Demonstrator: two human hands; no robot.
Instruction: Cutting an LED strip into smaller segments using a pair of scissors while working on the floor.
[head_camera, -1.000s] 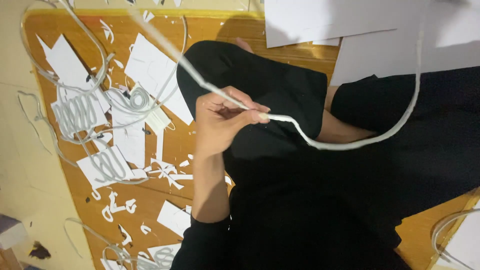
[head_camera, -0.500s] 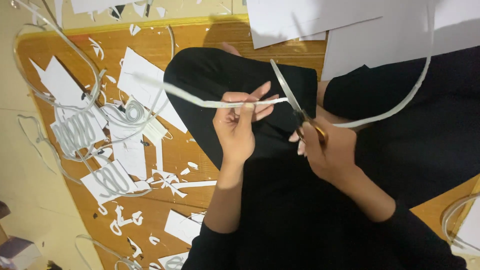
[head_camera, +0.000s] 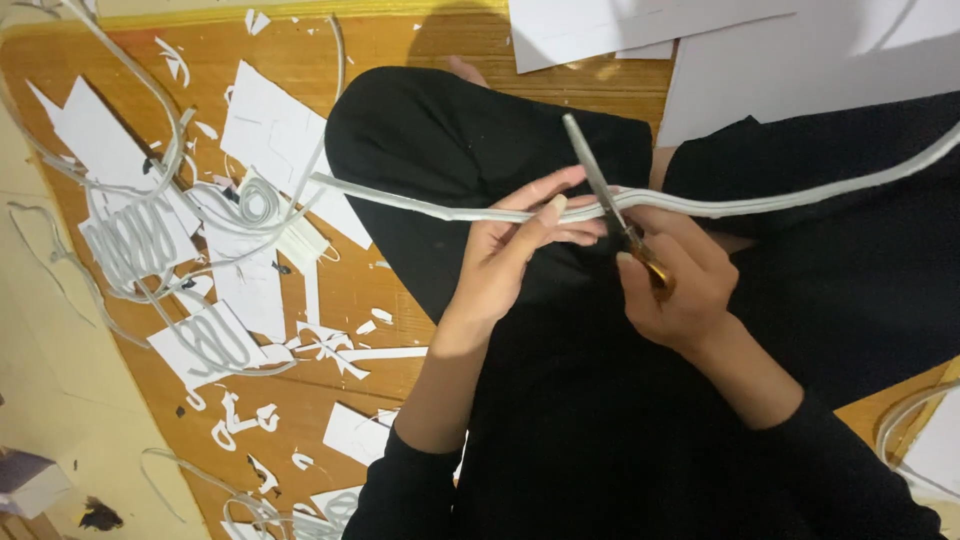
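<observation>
1. Underneath everything, a wooden board (head_camera: 330, 300) of orange-brown grain, spread flat across most of the view, edged at left by a pale cream floor (head_camera: 40, 400).
2. Across the middle and right, black-clothed legs (head_camera: 560, 400) folded over the board, black sleeves reaching down to both wrists.
3. At top right, large white sheets (head_camera: 780, 60) lying flat, one overlapping another, touching the far edge of the board.
4. On the left half of the board, white paper offcuts (head_camera: 270, 120) scattered about, some square, some cut into thin curls and loops.
5. Among the offcuts, loose coils of grey-white strip (head_camera: 135, 240) heaped and tangled, trailing off toward the floor.
6. Over the lap, a long pale strip (head_camera: 760, 200) stretched from the coils at left, through both hands, and curving up to the right edge.
7. Left hand (head_camera: 510, 255) closed on the strip, pinched between thumb and fingers just left of the blades.
8. Right hand (head_camera: 675, 290) wrapped tight around the orange handles of scissors (head_camera: 600, 185), blades pointing up and away, crossing the strip beside the left fingertips; impossible to tell how far apart the blades stand.
</observation>
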